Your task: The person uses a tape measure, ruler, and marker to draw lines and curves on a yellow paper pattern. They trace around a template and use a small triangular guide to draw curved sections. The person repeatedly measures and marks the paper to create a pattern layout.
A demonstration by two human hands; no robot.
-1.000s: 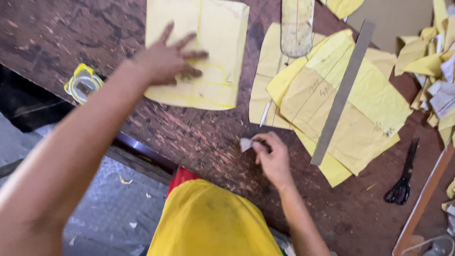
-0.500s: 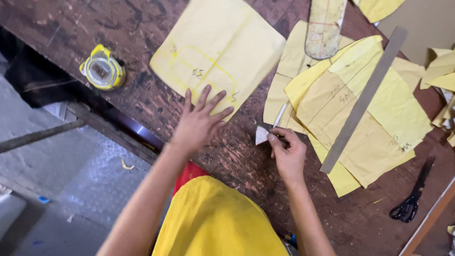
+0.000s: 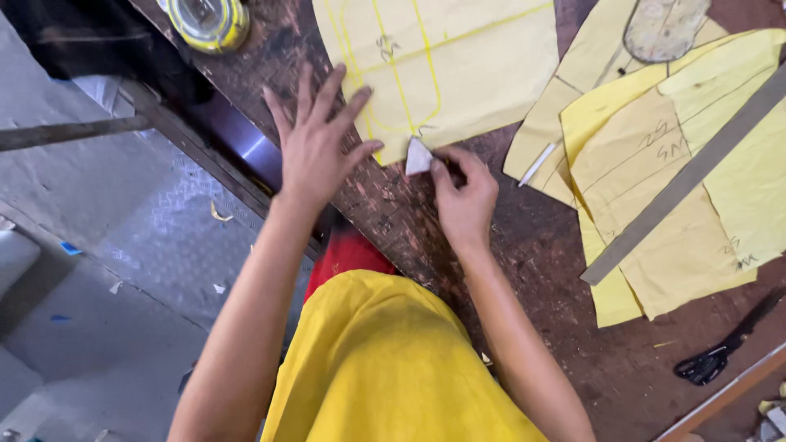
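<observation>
Plainly, the left hand (image 3: 315,147) lies flat and spread on the dark surface (image 3: 524,270), holding nothing, fingertips at the near-left edge of the marked yellow piece (image 3: 458,57). Just right, the right hand (image 3: 465,192) pinches a small white chalk wedge (image 3: 418,157) at that piece's near corner — barely pinned, the piece could slide and skew a line.

Single head-worn view, looking steeply down from above the person's own torso, close in. The dark worn surface (image 3: 508,245) runs diagonally from upper left to lower right of the frame, with grey floor (image 3: 106,245) filling the left side. Both forearms enter from the bottom edge, the hands reaching up toward frame centre; no second view to compare.
</observation>
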